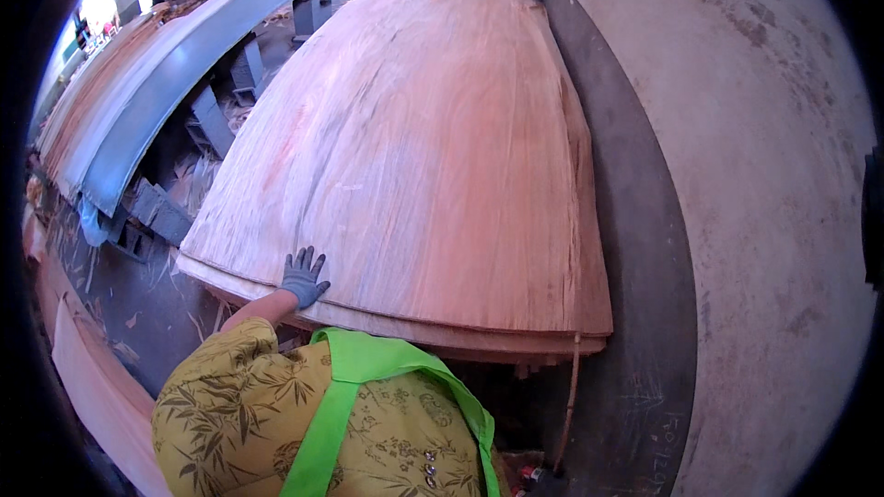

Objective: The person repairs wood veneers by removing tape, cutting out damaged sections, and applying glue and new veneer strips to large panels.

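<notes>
Co-worker's back point(322, 423), in a yellow leaf-print shirt with green apron straps, fills the lower edge. Veneer stack point(414, 156): thin reddish sheets piled flat, edges roughly aligned, beside the concrete floor point(764, 175). Long grey beam point(175, 74) on stands, off left. Co-worker's gloved hand point(304, 278) lies open, fingers spread, flat on the top sheet's near edge, probably pinning or squaring it. Wearer's own hands are out of view, so can't tell their state. No containers visible.
</notes>
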A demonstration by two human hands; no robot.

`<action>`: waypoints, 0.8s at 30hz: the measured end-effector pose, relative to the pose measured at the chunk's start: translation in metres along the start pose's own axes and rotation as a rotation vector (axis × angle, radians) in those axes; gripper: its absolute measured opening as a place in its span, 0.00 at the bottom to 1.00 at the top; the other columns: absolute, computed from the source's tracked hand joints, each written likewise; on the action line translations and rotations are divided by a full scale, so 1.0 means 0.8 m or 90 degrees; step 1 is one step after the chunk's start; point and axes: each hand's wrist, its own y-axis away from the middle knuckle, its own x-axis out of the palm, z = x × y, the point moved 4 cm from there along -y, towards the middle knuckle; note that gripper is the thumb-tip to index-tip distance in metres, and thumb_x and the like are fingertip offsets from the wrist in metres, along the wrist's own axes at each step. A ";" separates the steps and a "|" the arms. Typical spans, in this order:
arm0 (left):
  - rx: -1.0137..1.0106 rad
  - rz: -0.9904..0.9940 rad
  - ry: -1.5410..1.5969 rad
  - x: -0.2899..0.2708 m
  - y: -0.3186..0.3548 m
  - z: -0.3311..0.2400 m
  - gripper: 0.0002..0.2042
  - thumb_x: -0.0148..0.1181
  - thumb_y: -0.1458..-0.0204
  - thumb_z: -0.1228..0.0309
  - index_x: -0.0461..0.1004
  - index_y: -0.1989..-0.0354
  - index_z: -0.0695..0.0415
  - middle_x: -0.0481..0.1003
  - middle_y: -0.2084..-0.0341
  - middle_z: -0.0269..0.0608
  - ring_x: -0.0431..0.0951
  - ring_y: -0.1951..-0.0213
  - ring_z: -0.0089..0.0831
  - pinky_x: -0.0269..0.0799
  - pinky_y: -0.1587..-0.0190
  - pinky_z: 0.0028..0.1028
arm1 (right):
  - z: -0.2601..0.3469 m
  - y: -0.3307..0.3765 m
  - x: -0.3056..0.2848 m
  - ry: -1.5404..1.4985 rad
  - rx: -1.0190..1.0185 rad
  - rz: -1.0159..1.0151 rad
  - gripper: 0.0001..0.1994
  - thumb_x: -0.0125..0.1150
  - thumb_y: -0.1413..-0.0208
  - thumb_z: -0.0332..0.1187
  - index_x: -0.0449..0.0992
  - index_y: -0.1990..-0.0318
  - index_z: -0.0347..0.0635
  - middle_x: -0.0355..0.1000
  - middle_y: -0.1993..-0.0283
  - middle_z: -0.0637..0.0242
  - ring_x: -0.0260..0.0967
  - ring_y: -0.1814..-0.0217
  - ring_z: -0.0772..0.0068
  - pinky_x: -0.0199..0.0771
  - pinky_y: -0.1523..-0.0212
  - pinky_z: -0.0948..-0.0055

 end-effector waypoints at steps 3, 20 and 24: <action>-0.006 0.001 -0.002 -0.001 0.004 0.000 0.36 0.42 0.46 0.47 0.45 0.33 0.53 0.38 0.33 0.54 0.36 0.32 0.49 0.31 0.36 0.53 | -0.005 0.006 -0.001 -0.004 -0.002 0.005 0.18 0.58 0.48 0.43 0.75 0.70 0.32 0.70 0.76 0.45 0.69 0.72 0.45 0.64 0.72 0.56; -0.021 0.011 -0.013 -0.001 0.006 0.000 0.35 0.39 0.46 0.45 0.44 0.33 0.51 0.38 0.33 0.52 0.37 0.32 0.47 0.34 0.36 0.53 | -0.006 0.022 -0.008 -0.010 -0.012 0.017 0.18 0.58 0.48 0.43 0.75 0.70 0.32 0.70 0.76 0.45 0.69 0.72 0.46 0.64 0.72 0.57; -0.020 0.013 -0.004 -0.004 0.008 0.001 0.35 0.39 0.46 0.46 0.44 0.33 0.51 0.39 0.33 0.51 0.38 0.32 0.47 0.34 0.36 0.53 | -0.003 0.020 -0.002 -0.014 -0.025 0.025 0.18 0.58 0.48 0.43 0.75 0.70 0.32 0.70 0.76 0.44 0.69 0.73 0.46 0.63 0.72 0.57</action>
